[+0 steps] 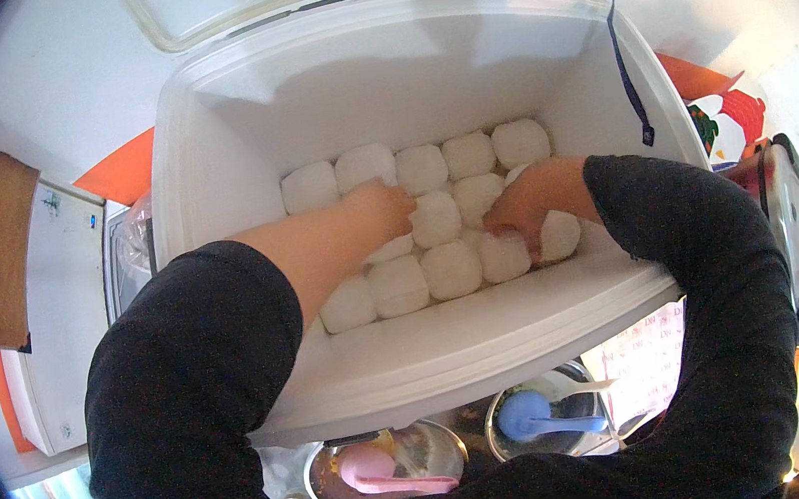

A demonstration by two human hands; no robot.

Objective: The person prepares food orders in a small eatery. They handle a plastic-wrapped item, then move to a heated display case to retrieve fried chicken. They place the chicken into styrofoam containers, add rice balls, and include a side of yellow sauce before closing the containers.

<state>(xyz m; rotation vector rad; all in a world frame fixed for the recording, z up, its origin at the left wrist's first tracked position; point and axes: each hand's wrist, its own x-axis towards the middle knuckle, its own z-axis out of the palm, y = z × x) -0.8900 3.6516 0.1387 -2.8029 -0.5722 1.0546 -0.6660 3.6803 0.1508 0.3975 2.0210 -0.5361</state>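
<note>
A deep white cooler box stands before me with its lid raised. On its floor several rounded white bundles sit side by side in rows; their contents cannot be made out. My left hand reaches in over the middle row, fingers curled down beside a bundle and partly hidden by the hand itself. On the right, my right hand bends down among the bundles. Its fingers are spread around the back and right side of a front-row bundle; whether it grips this one is unclear.
A dark strap hangs into the box at the right. Below the front rim are a metal pan with a pink ladle and a metal bowl with a blue ladle. A lidded cooker stands at the right, a white cabinet at the left.
</note>
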